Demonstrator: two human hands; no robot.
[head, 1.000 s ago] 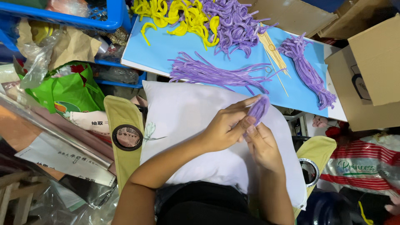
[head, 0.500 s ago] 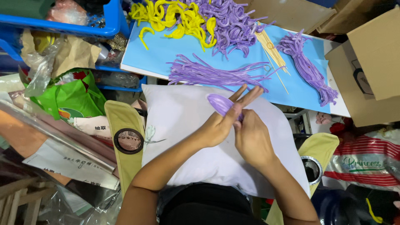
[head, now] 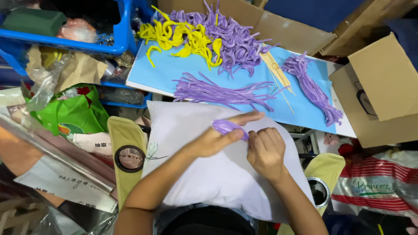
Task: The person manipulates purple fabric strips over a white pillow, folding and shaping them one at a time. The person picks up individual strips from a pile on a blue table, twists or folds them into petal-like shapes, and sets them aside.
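Purple foam strip (head: 227,127) over white pillow (head: 191,130), looped across left hand (head: 213,139) fingers, pinched closed there; right hand (head: 265,150) fisted, gripping strip's other end, touching left.

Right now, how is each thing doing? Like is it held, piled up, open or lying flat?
left hand: pinching the purple strip
right hand: curled, fingers at the strip
purple strip: bent into a loop
white pillow: flat on the lap
yellow strips: loosely piled
cardboard box: open
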